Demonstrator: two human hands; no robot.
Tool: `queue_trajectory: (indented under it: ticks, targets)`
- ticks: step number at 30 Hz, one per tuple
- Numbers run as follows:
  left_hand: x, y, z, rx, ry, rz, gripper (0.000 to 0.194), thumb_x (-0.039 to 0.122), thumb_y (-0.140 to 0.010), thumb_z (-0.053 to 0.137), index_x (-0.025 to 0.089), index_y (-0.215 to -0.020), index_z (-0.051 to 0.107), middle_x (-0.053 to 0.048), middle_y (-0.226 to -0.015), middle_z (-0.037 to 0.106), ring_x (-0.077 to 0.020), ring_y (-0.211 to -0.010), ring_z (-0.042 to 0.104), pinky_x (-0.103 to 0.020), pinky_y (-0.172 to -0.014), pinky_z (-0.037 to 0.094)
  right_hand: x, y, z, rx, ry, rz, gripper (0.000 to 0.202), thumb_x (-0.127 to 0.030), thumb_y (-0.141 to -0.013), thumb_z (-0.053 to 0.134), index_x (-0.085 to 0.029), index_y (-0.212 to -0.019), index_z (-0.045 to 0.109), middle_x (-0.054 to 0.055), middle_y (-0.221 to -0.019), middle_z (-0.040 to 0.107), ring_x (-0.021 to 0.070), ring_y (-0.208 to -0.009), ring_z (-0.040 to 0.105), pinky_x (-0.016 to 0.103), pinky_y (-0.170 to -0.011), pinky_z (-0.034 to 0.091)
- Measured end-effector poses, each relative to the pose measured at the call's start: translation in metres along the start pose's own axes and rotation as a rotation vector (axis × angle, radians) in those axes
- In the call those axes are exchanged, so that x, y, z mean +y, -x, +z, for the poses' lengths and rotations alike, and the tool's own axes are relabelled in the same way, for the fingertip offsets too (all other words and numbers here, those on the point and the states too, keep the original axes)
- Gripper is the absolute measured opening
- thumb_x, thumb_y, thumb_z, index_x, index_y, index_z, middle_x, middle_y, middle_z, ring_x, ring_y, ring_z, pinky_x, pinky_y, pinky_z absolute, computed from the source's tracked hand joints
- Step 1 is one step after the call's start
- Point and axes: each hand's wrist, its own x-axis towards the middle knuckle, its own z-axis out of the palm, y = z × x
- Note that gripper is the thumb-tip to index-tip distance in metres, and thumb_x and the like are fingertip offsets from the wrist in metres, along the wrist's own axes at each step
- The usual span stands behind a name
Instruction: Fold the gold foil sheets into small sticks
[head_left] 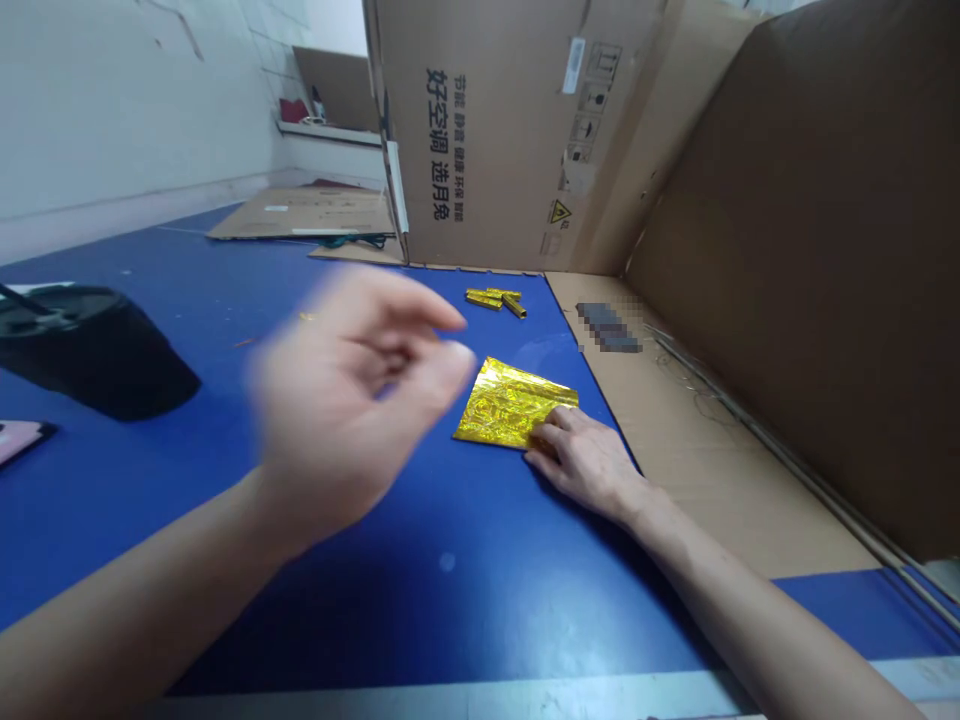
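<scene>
A sheet of shiny gold foil paper [501, 408] with an embossed pattern lies on the blue tabletop. My right hand [581, 455] is at its lower right corner, with bent fingers pressed on the sheet and the thumb by the near edge. My left hand [364, 390] is raised to the left of the sheet and blurred by motion. Its fingers are loosely curled, a small gap shows between thumb and index fingertip, and nothing is visible in it. Beyond the sheet lie several narrow gold foil rolls [495, 298] in a small group.
A dark container [97, 350] and the corner of a pink object [22, 438] are at the left. Large cardboard panels [510, 130] stand at the back and right. Flat cardboard [720, 470] covers the right side, with a pixelated patch [609, 328] on it.
</scene>
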Motion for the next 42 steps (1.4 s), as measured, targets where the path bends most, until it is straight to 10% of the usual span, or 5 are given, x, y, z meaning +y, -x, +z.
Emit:
queue_trajectory:
  ticks: [9,20,32,38,42]
  targets:
    - [-0.077,-0.001,0.045,-0.833,-0.476,0.217,0.041,0.031,-0.073,0.059,0.016,-0.11,0.053,-0.009,-0.116,0.055,-0.0243,-0.108,0.048,-0.038,-0.093,0.035,0.016,0.001,0.002,0.07,-0.262,-0.049,0.025,-0.021,-0.084,0.04,-0.021,-0.089,0.064,0.006,-0.094,0.063,0.019,-0.09,0.055,0.032,-0.08,0.041]
    - [-0.073,-0.009,0.052,-0.398,0.382,-0.444,0.037,0.034,-0.071,0.056,0.01,-0.099,0.057,-0.007,-0.096,0.065,-0.0213,-0.087,0.06,-0.034,-0.077,0.047,0.032,-0.002,0.0,0.334,-1.375,0.421,0.02,-0.035,-0.067,0.063,-0.017,-0.066,0.054,-0.004,-0.058,0.056,0.0092,-0.05,0.048,0.023,-0.051,0.039]
    - [-0.089,0.01,0.063,-0.298,-0.522,-0.006,0.059,0.026,-0.079,0.044,0.005,-0.131,0.026,-0.017,-0.138,0.026,-0.0239,-0.129,0.022,-0.04,-0.104,0.022,0.033,-0.009,0.022,0.45,-0.711,0.417,0.055,-0.034,-0.075,0.05,-0.013,-0.125,0.039,0.014,-0.112,0.055,0.0238,-0.099,0.053,0.04,-0.085,0.041]
    - [-0.08,0.033,0.069,-0.891,-0.665,0.112,0.07,0.049,-0.084,0.032,0.005,-0.136,0.016,-0.015,-0.143,0.008,-0.0228,-0.132,0.005,-0.037,-0.107,0.013,0.01,-0.001,0.016,0.234,-0.282,0.097,0.045,-0.034,-0.086,0.033,-0.011,-0.123,0.046,0.013,-0.137,0.035,0.0215,-0.128,0.024,0.04,-0.103,0.025]
    - [-0.084,0.038,0.069,-0.979,-0.672,0.064,0.084,0.064,-0.08,0.021,0.005,-0.137,0.009,-0.015,-0.143,0.003,-0.0246,-0.132,0.001,-0.039,-0.107,0.007,-0.006,-0.001,0.019,-0.06,-0.252,-0.013,0.062,-0.047,-0.086,0.028,-0.007,-0.134,0.029,0.015,-0.142,0.022,0.0228,-0.131,0.014,0.045,-0.104,0.016]
